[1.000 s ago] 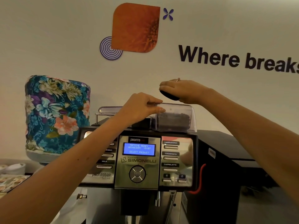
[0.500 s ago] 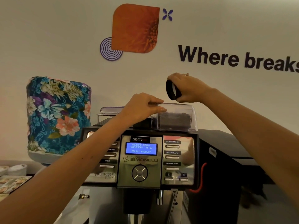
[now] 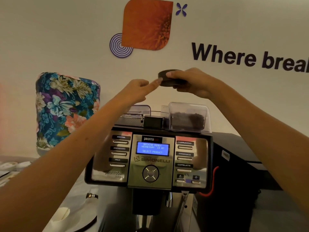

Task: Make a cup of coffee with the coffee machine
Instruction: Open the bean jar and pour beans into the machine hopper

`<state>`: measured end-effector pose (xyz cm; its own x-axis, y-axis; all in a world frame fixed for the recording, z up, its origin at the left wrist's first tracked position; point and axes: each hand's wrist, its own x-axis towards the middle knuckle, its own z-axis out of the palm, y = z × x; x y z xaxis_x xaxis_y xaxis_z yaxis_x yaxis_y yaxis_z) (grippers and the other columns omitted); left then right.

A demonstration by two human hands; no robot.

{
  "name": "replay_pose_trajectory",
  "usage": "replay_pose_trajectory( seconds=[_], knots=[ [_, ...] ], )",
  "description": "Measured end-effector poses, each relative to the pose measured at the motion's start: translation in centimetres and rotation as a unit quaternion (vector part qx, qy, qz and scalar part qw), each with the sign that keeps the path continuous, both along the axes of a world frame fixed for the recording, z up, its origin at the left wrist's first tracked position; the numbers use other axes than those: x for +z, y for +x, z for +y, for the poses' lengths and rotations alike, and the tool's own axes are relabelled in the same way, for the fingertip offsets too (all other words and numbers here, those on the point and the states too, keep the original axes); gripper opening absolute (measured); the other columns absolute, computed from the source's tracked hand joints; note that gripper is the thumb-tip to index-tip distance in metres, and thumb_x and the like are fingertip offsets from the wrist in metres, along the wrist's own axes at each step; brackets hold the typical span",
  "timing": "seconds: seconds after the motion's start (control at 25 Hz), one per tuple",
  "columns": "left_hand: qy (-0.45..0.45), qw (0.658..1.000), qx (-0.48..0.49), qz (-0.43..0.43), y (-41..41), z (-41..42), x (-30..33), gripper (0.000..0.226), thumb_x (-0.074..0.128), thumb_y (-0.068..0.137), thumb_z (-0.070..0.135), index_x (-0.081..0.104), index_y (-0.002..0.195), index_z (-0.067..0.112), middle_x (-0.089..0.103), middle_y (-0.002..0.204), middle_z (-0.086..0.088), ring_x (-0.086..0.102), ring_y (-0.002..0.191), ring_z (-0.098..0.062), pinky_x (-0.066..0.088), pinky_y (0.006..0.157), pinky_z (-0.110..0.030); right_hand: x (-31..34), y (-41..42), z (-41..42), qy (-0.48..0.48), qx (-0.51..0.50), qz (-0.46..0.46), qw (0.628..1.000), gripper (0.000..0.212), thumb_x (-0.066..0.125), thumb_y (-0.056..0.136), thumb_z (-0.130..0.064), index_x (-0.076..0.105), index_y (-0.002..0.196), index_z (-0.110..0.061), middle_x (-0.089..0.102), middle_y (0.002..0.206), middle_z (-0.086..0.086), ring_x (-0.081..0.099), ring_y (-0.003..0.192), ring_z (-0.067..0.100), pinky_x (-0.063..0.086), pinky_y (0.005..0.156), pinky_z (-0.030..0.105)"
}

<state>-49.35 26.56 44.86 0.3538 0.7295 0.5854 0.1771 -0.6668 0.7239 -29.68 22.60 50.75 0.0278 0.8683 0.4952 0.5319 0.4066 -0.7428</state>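
The coffee machine (image 3: 150, 161) stands in the middle, its blue screen reading "machine ready, select product". On its top right sits a clear bean hopper (image 3: 189, 117) with dark beans inside. Above the machine my right hand (image 3: 197, 82) grips a round black lid (image 3: 167, 79), held flat. My left hand (image 3: 140, 88) is raised beside it, forefinger stretched out and touching the lid's left edge, the other fingers curled.
A water bottle under a flowered cover (image 3: 66, 111) stands left of the machine. A white paper cup (image 3: 63, 213) lies at the lower left. A black cabinet (image 3: 242, 164) adjoins the machine on the right. Small white tubs (image 3: 15, 164) sit far left.
My right hand lifted the black lid higher and turned it from on edge to flat. My left hand left the hopper's rim and rose to touch the lid.
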Motion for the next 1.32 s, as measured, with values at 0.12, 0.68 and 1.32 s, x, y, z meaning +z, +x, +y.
replay_pose_trajectory(
  seconds=[0.12,0.68,1.32],
  knots=[
    [-0.061,0.994,-0.077,-0.043,-1.5,0.3,0.4,0.075,0.052,0.084,0.058,0.041,0.137,0.006,0.052,0.132,-0.007,0.052,0.119,-0.018,0.043,0.101,-0.033,-0.1,-3.2,0.0,-0.024,0.065,0.012,0.998,0.049,0.070,0.081,-0.035,0.060,0.116,-0.003,0.065,0.113,0.010,0.062,0.108,0.021,0.054,0.088,0.026],
    [-0.068,0.977,-0.162,-0.124,-12.1,7.2,-1.3,0.058,0.068,0.084,0.037,0.044,0.132,0.014,0.061,0.122,-0.004,0.061,0.109,-0.013,0.042,0.102,-0.035,-0.1,-12.6,5.7,-0.102,0.030,-0.013,0.994,0.063,0.045,0.092,-0.052,0.051,0.123,0.003,0.064,0.116,0.016,0.064,0.105,0.024,0.055,0.088,0.032],
    [-0.028,0.976,-0.135,-0.169,-12.7,11.1,-7.6,0.049,0.071,0.074,0.046,0.047,0.112,0.026,0.055,0.113,-0.003,0.063,0.102,-0.012,0.051,0.093,-0.038,-2.1,-13.8,11.5,-0.235,-0.145,-0.409,0.870,0.035,0.054,0.094,-0.026,0.063,0.118,-0.002,0.063,0.115,0.011,0.059,0.097,0.023,0.052,0.068,0.024]
  ],
)
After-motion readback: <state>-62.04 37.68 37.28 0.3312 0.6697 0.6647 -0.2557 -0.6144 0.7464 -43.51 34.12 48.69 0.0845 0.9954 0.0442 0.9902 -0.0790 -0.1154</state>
